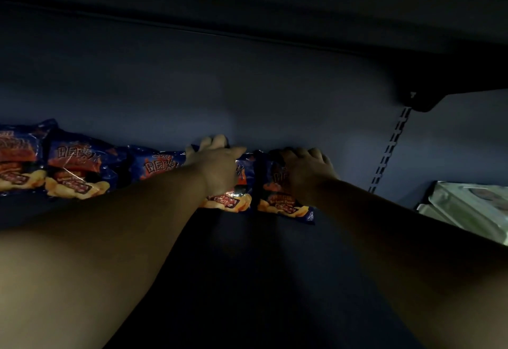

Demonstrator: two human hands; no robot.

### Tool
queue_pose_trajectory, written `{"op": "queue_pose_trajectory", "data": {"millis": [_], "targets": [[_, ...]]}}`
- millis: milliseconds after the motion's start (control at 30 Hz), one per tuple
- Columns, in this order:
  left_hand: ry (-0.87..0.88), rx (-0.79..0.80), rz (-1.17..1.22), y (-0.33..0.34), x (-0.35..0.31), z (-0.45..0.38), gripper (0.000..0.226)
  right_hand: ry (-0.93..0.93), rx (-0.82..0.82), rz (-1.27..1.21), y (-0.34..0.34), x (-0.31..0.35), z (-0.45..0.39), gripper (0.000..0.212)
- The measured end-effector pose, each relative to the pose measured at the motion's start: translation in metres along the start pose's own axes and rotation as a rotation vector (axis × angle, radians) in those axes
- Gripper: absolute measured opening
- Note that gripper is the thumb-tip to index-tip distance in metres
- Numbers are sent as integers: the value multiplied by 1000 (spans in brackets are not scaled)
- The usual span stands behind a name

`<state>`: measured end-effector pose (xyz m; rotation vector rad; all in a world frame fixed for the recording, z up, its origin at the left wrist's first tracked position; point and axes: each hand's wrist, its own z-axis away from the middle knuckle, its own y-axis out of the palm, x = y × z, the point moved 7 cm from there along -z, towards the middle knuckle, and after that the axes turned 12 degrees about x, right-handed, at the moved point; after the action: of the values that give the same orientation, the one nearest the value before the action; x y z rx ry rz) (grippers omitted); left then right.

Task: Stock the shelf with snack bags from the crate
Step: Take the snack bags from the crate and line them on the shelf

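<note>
Nearest to us are our two bare forearms, which reach forward over the dark shelf board (247, 280) into a dim shelf bay. The crate is not in view, so we cannot tell how many bags are left in it.

Further in, our left hand (217, 164) lies on the third snack bag (165, 167). Its fingers (214, 141) curl over the top edge of this bag, and we judge that it holds the bag upright against the back wall (247, 87). Our right hand (308, 170) is on the fourth snack bag (277, 200), just beside the third one. Its fingers (299, 153) are bent over the top of the bag and grip it there.

We count four blue and orange snack bags in one row along the back wall. The first bag (16, 162) is at the left edge and only partly visible, and the second bag (77, 170) stands next to it. More bags may stand beyond the left edge.

To the right, near the slotted metal rail (390, 151), we see pale packages (467, 208) of another kind. There are at least two, but the light is too weak to count them well.

In our judgement the task is in the middle. One back row is nearly set, while the front of the board has no bags. We still need to straighten the two bags in our hands and then bring more.
</note>
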<state>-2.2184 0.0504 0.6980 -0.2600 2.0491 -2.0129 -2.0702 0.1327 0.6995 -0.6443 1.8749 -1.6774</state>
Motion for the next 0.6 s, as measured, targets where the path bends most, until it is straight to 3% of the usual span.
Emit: {"op": "queue_pose_trajectory", "data": {"millis": [200, 600], "targets": [[17, -42, -4, 1, -1, 8, 74, 12, -26, -15, 2, 4, 2, 76], [12, -197, 91, -21, -13, 59, 73, -10, -7, -24, -29, 30, 39, 69]]}}
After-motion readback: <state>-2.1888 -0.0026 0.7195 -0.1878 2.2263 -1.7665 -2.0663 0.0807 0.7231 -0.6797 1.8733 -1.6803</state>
